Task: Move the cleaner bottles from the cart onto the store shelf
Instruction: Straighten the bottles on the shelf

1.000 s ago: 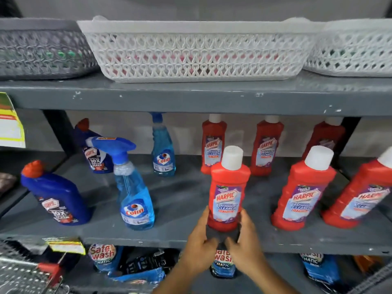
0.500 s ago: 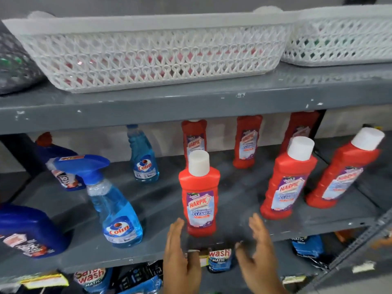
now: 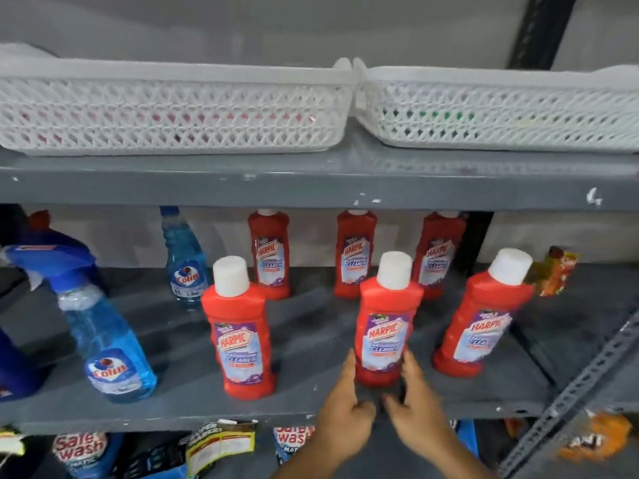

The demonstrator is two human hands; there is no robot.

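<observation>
Three red Harpic cleaner bottles with white caps stand along the front of the grey shelf point(image 3: 193, 406): a left one point(image 3: 240, 344), a middle one point(image 3: 383, 326) and a right one point(image 3: 480, 326). Three more stand in the back row point(image 3: 271, 257). My left hand point(image 3: 342, 409) and my right hand point(image 3: 415, 406) press the base of the middle bottle from either side, fingers up along it. The cart is out of view.
Blue Colin spray bottles point(image 3: 103, 337) and a dark blue bottle point(image 3: 14, 368) occupy the shelf's left part. Two white lattice baskets point(image 3: 173, 112) sit on the shelf above. Safe Wash pouches point(image 3: 79, 447) lie on the shelf below. A slotted metal upright point(image 3: 570, 385) stands at the right.
Both hands let go of the left front bottle, opened, then shifted right onto the base of the middle front bottle. The view has swung to the right.
</observation>
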